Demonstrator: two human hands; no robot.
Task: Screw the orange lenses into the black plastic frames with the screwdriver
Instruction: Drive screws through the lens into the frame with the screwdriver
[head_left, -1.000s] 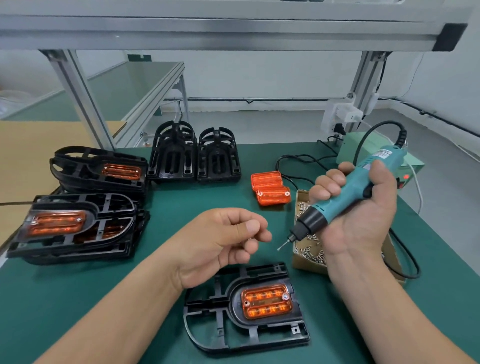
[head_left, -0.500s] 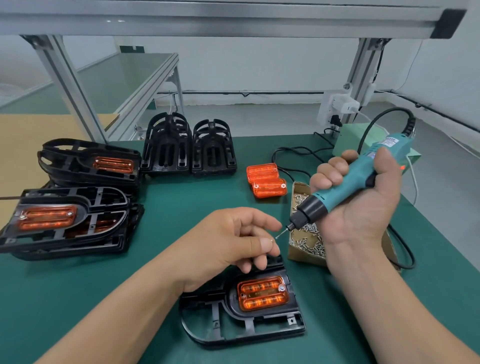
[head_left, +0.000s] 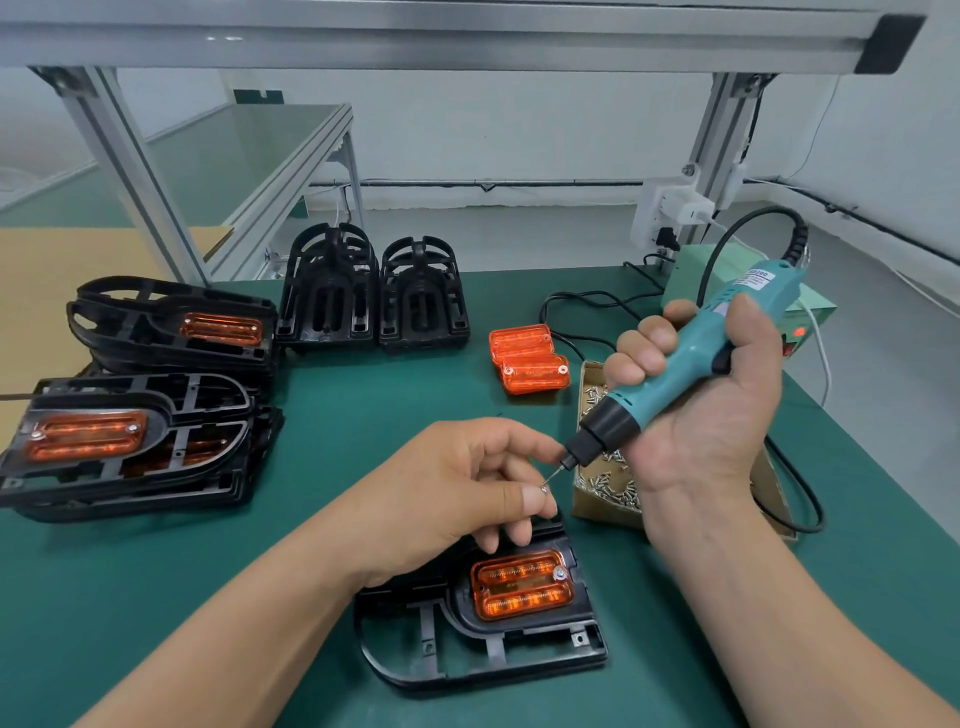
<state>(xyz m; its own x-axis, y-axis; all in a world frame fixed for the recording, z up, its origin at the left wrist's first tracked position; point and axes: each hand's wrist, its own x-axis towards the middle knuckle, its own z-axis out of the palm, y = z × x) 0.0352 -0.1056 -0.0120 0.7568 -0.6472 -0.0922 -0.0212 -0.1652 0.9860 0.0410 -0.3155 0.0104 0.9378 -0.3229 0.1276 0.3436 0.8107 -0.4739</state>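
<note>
Since the earlier frame, the left hand (head_left: 457, 499) has been brought to the screwdriver (head_left: 691, 358), so the screw (head_left: 544, 489) pinched in its fingertips meets the bit. The screwdriver is clenched in the right hand (head_left: 706, 431) above the screw box (head_left: 602, 506), its long axis slanting, bit down-left. One seated screw (head_left: 560, 573) shows in the near frame's (head_left: 483, 654) lens (head_left: 519, 587); another seems needed.

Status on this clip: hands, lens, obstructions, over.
Left hand pinches a screw at the screwdriver bit; right hand grips the screwdriver. Orange lens sits in black frame, one corner screw fitted. No obstruction seen.
</note>
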